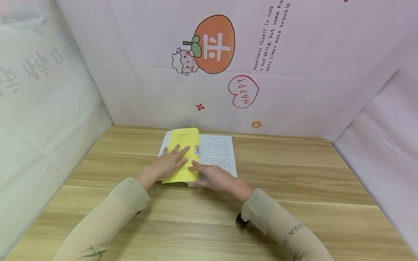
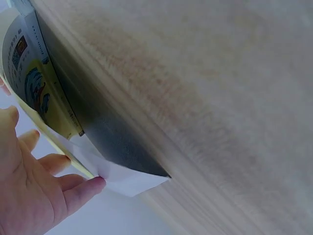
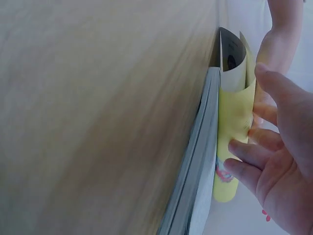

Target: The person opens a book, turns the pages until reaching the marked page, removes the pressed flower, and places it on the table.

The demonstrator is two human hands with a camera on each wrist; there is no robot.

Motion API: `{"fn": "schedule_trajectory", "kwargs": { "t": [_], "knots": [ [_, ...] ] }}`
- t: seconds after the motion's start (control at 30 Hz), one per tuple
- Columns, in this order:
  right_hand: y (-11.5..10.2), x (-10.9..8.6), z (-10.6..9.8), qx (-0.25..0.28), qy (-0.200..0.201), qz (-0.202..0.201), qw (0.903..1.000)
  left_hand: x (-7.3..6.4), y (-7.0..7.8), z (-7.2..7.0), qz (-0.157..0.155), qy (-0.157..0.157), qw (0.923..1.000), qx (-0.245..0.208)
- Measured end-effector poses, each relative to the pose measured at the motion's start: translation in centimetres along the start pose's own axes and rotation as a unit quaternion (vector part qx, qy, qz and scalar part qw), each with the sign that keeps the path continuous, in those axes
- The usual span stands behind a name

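Note:
An open book lies near the table's back edge, its right side a white printed page (image 1: 218, 152). Over its left side curves a yellow leaf (image 1: 183, 137), bent up from the spine. My left hand (image 1: 166, 165) rests on that leaf with fingers spread. My right hand (image 1: 215, 177) touches the leaf near the spine, its fingertips against the yellow paper in the right wrist view. From below, the left wrist view shows a picture-printed cover (image 2: 39, 88) bending upward, with a white flap (image 2: 129, 178) by the left fingertips.
The wooden table (image 1: 294, 170) spreads around the book. Behind it stands a white printed cloth wall (image 1: 147, 90), and similar cloth walls rise at left and right. A black band (image 1: 242, 220) shows at the right sleeve.

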State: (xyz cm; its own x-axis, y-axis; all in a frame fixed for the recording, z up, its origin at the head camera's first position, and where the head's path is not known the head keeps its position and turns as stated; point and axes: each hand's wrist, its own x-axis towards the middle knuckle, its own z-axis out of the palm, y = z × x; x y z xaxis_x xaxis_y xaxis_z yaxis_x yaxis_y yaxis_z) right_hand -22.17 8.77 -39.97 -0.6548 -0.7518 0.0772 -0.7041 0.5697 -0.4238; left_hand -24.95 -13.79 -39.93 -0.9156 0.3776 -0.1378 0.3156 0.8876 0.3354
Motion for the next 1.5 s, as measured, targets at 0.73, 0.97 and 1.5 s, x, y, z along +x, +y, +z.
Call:
{"fn": "schedule_trajectory", "kwargs": {
  "t": [0.73, 0.97, 1.5],
  "knots": [
    [2.9, -3.2, -2.5, -0.004, -0.108, 0.045, 0.9931, 0.1, -1.0, -0.3, -0.031, -0.027, 0.9991, -0.011],
    [4.1, -4.3, -3.0, -0.005, -0.125, 0.054, 0.9907, 0.1, -1.1, -0.5, -0.039, -0.036, 0.9986, -0.001],
    [4.9, -5.9, -4.6, -0.018, -0.145, 0.086, 0.9854, 0.1, -1.2, -0.5, -0.030, -0.053, 0.9981, 0.004]
  ]
}}
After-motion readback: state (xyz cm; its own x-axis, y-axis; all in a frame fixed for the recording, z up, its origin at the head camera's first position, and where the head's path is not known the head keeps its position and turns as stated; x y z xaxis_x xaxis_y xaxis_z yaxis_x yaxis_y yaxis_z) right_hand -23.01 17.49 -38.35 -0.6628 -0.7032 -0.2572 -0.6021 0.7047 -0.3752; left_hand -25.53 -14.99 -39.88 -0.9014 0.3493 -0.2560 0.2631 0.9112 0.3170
